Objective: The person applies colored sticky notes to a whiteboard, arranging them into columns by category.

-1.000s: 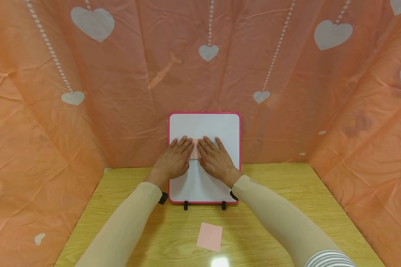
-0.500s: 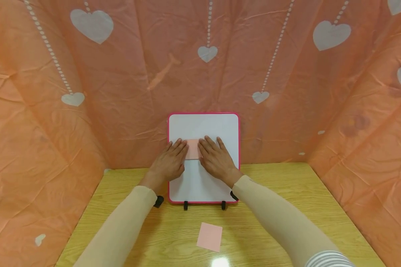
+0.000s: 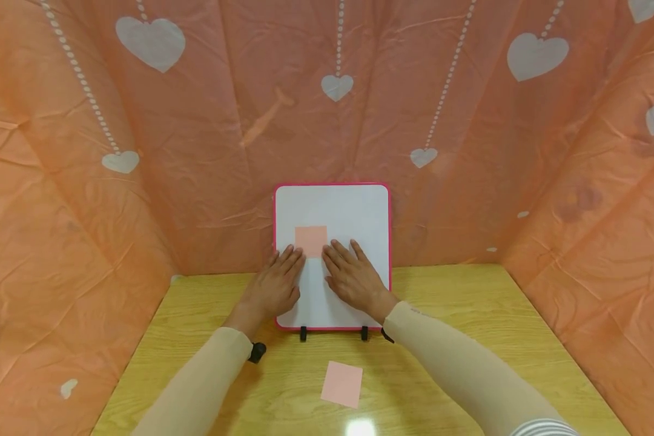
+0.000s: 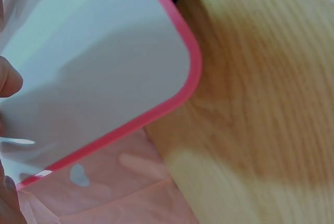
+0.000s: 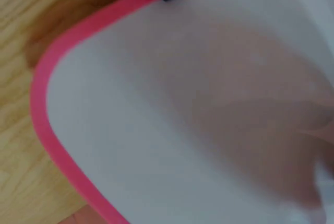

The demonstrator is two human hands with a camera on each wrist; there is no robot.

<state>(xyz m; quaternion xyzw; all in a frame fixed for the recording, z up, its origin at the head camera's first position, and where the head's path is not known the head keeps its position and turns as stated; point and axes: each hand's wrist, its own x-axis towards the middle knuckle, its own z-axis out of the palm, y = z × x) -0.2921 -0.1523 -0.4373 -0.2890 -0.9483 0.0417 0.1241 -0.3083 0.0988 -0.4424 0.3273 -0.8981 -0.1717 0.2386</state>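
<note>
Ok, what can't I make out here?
Head: lower corners of the upper pink note, behind the left hand and right hand.
Head: whatever is behind the whiteboard, hidden by it.
Left wrist: most of the left hand, past the left edge.
Right wrist: the right hand, blurred, mostly past the right edge.

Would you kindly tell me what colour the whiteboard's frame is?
The frame is bright pink, clearest in the right wrist view.

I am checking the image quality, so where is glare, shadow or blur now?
Head view: bright glare on the table below the loose pink paper; left wrist view: shadow across the board, glare in the top right corner; right wrist view: broad shadow on the board, right hand's fingers blurred.
</note>
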